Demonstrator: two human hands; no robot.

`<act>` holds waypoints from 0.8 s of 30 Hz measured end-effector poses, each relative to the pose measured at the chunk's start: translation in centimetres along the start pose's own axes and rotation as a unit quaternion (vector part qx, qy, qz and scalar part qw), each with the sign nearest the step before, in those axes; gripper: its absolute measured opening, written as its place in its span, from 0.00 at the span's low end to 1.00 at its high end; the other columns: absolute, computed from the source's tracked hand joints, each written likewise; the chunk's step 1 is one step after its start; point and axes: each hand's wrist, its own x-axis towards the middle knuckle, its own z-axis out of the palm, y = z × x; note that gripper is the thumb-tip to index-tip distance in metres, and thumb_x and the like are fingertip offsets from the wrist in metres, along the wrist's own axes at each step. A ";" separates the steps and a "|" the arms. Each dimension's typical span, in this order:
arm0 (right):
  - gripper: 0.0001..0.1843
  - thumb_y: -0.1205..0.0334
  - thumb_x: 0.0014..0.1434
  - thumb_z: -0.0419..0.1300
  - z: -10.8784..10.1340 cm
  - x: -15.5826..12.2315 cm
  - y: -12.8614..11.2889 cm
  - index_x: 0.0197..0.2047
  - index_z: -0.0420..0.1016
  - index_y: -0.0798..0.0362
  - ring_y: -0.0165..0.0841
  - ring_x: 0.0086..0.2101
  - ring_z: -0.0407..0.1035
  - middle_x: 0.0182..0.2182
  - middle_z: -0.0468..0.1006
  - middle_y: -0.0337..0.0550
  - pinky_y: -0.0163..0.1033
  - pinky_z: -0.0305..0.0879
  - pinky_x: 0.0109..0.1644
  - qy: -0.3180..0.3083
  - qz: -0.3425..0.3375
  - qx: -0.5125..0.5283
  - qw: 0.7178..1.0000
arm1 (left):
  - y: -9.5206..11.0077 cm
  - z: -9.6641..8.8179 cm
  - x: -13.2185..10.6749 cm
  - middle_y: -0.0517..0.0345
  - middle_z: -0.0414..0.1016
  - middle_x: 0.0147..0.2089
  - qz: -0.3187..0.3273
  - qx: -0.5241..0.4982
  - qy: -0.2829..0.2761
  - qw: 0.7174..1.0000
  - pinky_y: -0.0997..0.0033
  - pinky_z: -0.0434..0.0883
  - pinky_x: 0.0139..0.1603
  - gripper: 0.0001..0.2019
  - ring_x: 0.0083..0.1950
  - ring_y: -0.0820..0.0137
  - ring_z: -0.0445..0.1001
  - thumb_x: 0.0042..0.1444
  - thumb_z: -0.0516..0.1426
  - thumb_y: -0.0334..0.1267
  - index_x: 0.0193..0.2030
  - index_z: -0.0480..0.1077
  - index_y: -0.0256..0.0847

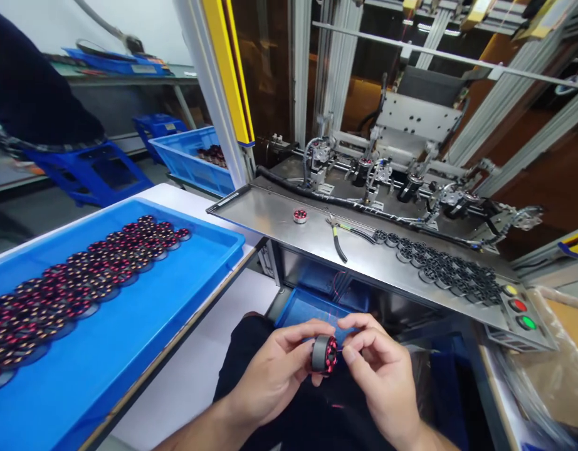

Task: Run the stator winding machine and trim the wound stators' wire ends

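The left hand grasps a ring just beside the right hand, whose grip cannot be told; probably light and stiff, its red face perhaps delicate, it suits rim holding.

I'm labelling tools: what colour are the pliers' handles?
The handles are black and yellow-green, clearest in the head view.

Held motor, partly behind left hand; blue tray — cut off left
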 end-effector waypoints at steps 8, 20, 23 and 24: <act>0.08 0.63 0.57 0.64 0.1 0.0 -0.4 0.26 0.75 0.52 0.38 0.42 0.73 0.41 0.78 0.47 0.42 0.66 0.48 -0.014 -0.002 -0.005 1.000 | -0.2 0.7 0.0 0.57 0.73 0.35 -0.002 0.015 0.015 1.000 0.82 0.66 0.22 0.03 0.27 0.79 0.69 0.52 0.67 0.34 0.34 0.83 0.39; 0.09 0.64 0.57 0.64 -0.9 -0.2 -0.9 0.25 0.75 0.52 0.38 0.41 0.72 0.45 0.77 0.49 0.45 0.66 0.50 0.007 -0.012 -0.024 1.000 | 0.8 -1.0 -0.6 0.48 0.73 0.51 -0.017 0.030 -0.108 0.994 0.66 0.74 0.46 0.29 0.44 0.62 0.77 0.41 0.72 0.39 0.53 0.77 0.39; 0.09 0.64 0.56 0.64 -1.0 -0.1 -1.1 0.25 0.76 0.52 0.38 0.42 0.72 0.46 0.77 0.49 0.44 0.66 0.50 0.000 -0.017 -0.032 0.999 | 0.4 -1.0 -0.4 0.53 0.70 0.52 0.017 0.085 -0.097 0.991 0.69 0.74 0.45 0.25 0.41 0.69 0.77 0.41 0.73 0.34 0.48 0.78 0.44; 0.09 0.64 0.56 0.64 -1.0 -0.1 -1.1 0.25 0.76 0.52 0.39 0.44 0.72 0.46 0.77 0.49 0.44 0.66 0.50 -0.001 -0.018 -0.031 0.999 | 0.2 -1.0 -0.2 0.55 0.69 0.51 0.027 0.095 -0.096 0.990 0.70 0.74 0.44 0.23 0.40 0.70 0.77 0.42 0.73 0.33 0.47 0.78 0.45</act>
